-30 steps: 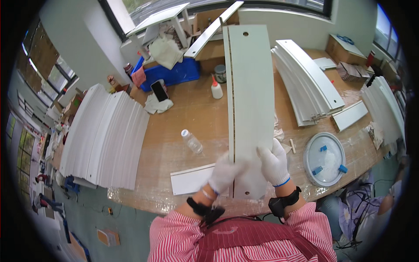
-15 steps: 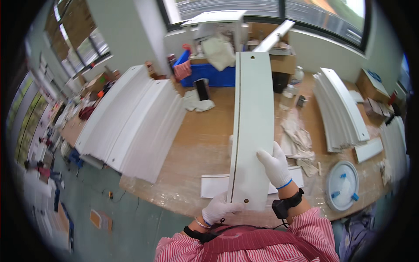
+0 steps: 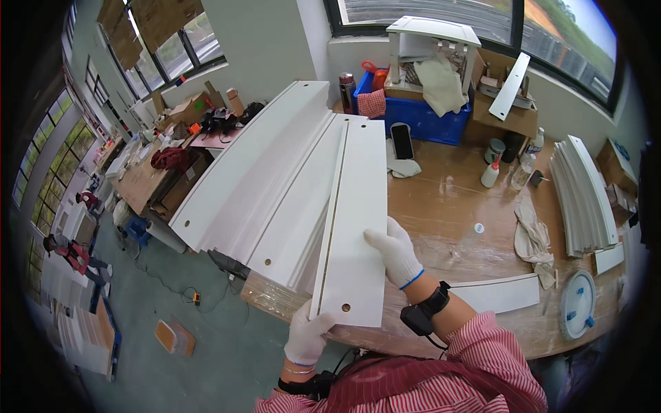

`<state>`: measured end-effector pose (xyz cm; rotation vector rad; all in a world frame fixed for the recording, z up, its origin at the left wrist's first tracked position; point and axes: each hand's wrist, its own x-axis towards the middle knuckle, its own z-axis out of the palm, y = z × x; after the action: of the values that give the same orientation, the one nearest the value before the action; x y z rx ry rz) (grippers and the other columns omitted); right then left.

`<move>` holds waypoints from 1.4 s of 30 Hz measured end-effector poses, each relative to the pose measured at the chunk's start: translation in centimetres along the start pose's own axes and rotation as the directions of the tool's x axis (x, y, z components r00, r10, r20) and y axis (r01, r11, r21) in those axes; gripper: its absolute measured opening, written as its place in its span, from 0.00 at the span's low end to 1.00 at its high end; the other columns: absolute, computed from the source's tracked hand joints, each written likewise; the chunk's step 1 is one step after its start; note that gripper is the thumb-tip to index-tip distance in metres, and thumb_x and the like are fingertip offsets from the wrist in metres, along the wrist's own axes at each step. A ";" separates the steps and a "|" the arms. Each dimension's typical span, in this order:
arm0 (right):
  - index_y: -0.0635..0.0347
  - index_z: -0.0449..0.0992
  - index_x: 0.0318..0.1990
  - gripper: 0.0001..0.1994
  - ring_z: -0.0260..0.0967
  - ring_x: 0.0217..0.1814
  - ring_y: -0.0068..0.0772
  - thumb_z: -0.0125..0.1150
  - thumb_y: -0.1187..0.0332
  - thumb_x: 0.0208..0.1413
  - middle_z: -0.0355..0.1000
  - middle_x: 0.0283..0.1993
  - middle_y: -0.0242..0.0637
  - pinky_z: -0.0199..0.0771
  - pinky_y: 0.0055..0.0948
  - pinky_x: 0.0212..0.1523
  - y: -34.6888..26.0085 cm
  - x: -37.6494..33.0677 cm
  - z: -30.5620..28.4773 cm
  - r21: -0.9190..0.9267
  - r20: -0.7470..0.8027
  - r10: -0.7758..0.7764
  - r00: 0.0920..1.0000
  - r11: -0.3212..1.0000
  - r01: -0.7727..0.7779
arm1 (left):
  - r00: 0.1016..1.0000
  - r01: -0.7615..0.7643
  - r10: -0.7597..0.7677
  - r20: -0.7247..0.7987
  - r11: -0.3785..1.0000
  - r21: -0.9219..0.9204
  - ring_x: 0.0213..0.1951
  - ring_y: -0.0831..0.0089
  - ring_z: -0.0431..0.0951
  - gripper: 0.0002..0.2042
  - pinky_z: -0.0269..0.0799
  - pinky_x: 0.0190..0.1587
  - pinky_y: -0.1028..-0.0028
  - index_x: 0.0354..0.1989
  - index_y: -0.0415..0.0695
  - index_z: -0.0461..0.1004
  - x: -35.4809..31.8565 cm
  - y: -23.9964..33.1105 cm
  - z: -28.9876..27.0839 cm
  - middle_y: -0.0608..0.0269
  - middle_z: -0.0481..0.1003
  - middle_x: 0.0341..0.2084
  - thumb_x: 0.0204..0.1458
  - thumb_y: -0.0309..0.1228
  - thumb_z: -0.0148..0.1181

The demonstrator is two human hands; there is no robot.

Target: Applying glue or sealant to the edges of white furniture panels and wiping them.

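A long white panel (image 3: 354, 220) with a groove along its left side and a hole near each end is held between my gloved hands. My left hand (image 3: 308, 334) grips its near left corner, thumb on top. On the right edge, around the middle, my right hand (image 3: 394, 253) is closed with its thumb on the face and its other fingers hidden beneath. The panel's far end overlaps the stack of white panels (image 3: 255, 186) on the left; I cannot tell whether they touch. Another white panel (image 3: 492, 292) lies flat on the table behind my right forearm.
The plastic-covered table (image 3: 427, 206) carries a phone (image 3: 401, 141), a blue bin (image 3: 420, 118), a red-tipped bottle (image 3: 490, 173), a clear bottle (image 3: 468, 241), a cloth (image 3: 533, 230) and a round white lid (image 3: 577, 306). More panels (image 3: 584, 196) are stacked at right. A person (image 3: 76, 258) is far left.
Both hands have carried the held panel leftward to the left stack. My view has turned left with it, and the panel lying on the table is more exposed.
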<state>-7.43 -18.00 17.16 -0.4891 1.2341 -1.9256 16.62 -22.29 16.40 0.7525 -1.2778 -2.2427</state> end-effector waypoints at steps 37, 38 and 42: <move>0.56 0.83 0.53 0.16 0.81 0.53 0.46 0.57 0.59 0.67 0.83 0.48 0.45 0.78 0.34 0.56 6.2 -20.0 -25.1 -0.607 -0.502 0.065 0.863 0.684 -0.405 | 0.949 0.312 -0.199 -0.244 0.699 0.644 0.53 0.65 0.77 0.17 0.72 0.58 0.67 0.53 0.35 0.75 7.3 -17.1 2.1 0.56 0.78 0.50 0.65 0.36 0.61; 0.56 0.83 0.53 0.16 0.81 0.53 0.44 0.56 0.58 0.67 0.83 0.48 0.45 0.77 0.34 0.56 5.9 -21.9 -26.7 -0.620 -0.570 0.033 0.821 0.639 -0.456 | 0.981 0.185 -0.080 -0.178 0.673 0.716 0.59 0.60 0.74 0.21 0.66 0.66 0.63 0.59 0.33 0.72 7.8 -18.3 3.7 0.50 0.75 0.57 0.65 0.37 0.61; 0.57 0.83 0.52 0.16 0.81 0.53 0.42 0.57 0.58 0.67 0.83 0.48 0.46 0.76 0.33 0.56 5.0 -26.7 -33.5 -0.489 -0.794 -0.174 0.582 0.753 -0.441 | 0.997 0.080 -0.026 -0.076 0.440 0.895 0.65 0.53 0.70 0.29 0.62 0.69 0.61 0.68 0.32 0.65 10.9 -22.3 8.8 0.43 0.72 0.62 0.64 0.37 0.61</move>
<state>-11.35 21.29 -0.12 0.2622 2.5139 -1.5120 0.22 -12.95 -1.97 1.1852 -2.4867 -1.3687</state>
